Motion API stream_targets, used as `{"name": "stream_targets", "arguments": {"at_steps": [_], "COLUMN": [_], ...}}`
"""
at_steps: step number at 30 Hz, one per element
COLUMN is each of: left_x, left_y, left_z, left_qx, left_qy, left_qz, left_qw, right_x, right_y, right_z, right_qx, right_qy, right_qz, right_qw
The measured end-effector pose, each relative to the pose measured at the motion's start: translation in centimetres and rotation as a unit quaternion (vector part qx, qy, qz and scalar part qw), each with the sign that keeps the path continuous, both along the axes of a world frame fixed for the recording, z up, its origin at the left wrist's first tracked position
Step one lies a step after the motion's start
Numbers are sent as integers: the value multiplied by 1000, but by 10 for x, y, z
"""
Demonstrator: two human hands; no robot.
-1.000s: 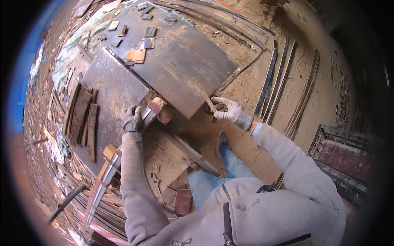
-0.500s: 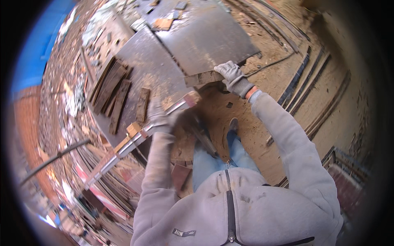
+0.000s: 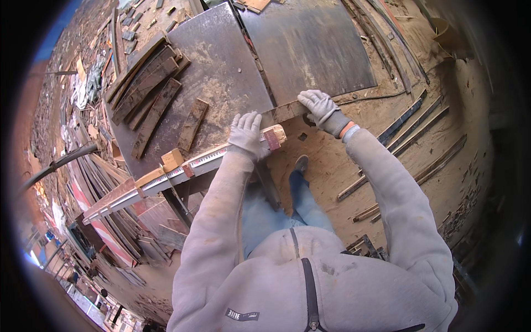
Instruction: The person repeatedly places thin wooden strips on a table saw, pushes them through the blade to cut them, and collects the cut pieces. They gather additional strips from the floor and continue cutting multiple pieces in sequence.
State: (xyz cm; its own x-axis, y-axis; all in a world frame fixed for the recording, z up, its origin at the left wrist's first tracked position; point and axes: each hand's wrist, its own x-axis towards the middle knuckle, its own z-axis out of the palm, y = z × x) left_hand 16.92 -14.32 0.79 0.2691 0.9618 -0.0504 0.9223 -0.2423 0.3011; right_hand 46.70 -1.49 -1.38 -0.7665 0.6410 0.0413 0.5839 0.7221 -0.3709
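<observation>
A short wooden board spans the table's near edge between my two gloved hands. My right hand grips its right end, fingers curled over the top. At the other end, my left hand lies flat with fingers stretched out; the board's left end is hidden under it. Just below that hand runs a long metal rail with a measuring tape along it and wood strips fixed to it. A small wood block sits on the rail.
Metal sheets form the tabletop, with a dark gap between them and sawdust on the left one. Several dark boards are piled at left, a short plank beside them. Long wood strips lie on the sandy ground at right. Scrap wood litters the far left.
My left hand has moved right and up, from over the rail onto the board's left end. My right hand keeps its hold on the other end. The view has shifted slightly.
</observation>
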Motion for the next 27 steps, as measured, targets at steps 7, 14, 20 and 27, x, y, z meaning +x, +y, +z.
{"name": "stream_targets", "arguments": {"at_steps": [7,14,20,27], "left_x": [-28,-66,-110,-117], "left_y": [76,174,260,301], "left_z": [11,10,2,3], "left_qx": [21,63,68,8], "left_qy": [-5,-1,-4,-117], "left_qz": [20,18,8,35], "left_qw": [1000,998,998,993], "right_x": [-23,-66,-120,-93], "right_y": [73,169,251,198], "right_z": [-6,-4,21,29], "right_qx": [19,26,36,-126], "right_qy": [45,19,-57,47], "right_qz": [-3,-26,-59,-295], "right_qw": [999,999,996,946]}}
